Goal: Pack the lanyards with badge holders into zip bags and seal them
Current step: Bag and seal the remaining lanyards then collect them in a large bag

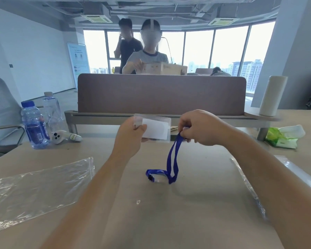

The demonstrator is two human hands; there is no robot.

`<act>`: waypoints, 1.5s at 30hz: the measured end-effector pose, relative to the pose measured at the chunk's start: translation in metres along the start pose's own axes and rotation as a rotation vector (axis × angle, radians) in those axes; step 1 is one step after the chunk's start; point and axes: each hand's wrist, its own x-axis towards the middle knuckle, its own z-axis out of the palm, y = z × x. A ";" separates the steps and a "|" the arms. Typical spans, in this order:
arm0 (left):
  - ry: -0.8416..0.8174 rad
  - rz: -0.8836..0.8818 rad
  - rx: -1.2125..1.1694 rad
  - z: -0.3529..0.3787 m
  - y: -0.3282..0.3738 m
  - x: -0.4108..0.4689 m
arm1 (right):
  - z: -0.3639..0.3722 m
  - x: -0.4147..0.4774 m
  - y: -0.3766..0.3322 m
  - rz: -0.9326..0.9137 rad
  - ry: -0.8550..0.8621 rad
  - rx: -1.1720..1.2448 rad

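Note:
My left hand (131, 139) holds up a clear badge holder (156, 128) with a white card inside, pinched at its left edge above the table. To its right, my right hand (197, 128) pinches the upper end of a blue lanyard (171, 162). The strap hangs down and its lower loop and black clip lie on the table. A clear zip bag (36, 191) lies flat at the left, under my left forearm's side. Another clear zip bag (255, 187) lies at the right, partly hidden by my right forearm.
Two water bottles (34, 124) and a white controller (65, 136) stand at the table's back left. A brown divider screen (160, 94) closes the far edge. A white cylinder (271, 96) and a green wipes pack (284, 135) sit at the back right. Two persons are behind the divider.

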 end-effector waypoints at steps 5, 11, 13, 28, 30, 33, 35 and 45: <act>-0.088 -0.088 -0.135 0.004 -0.002 0.007 | 0.003 0.016 -0.006 -0.053 -0.001 0.016; -0.255 -0.141 -0.166 0.019 -0.016 0.008 | 0.028 0.037 0.005 -0.062 0.097 0.030; -0.299 -0.145 -0.157 0.025 -0.019 0.009 | 0.037 0.043 0.008 -0.064 0.126 0.044; -0.373 -0.061 -0.032 0.032 -0.027 0.013 | 0.070 0.058 0.022 -0.040 0.215 0.155; -0.351 -0.070 -0.023 0.033 -0.027 0.014 | 0.071 0.057 0.021 -0.045 0.203 0.157; -0.316 -0.080 -0.004 0.036 -0.028 0.014 | 0.073 0.058 0.023 -0.035 0.202 0.165; -0.269 -0.087 0.005 0.037 -0.028 0.015 | 0.076 0.060 0.024 -0.030 0.233 0.176; 0.095 -0.277 -0.226 0.007 -0.039 0.037 | 0.090 0.063 0.018 0.433 0.263 0.545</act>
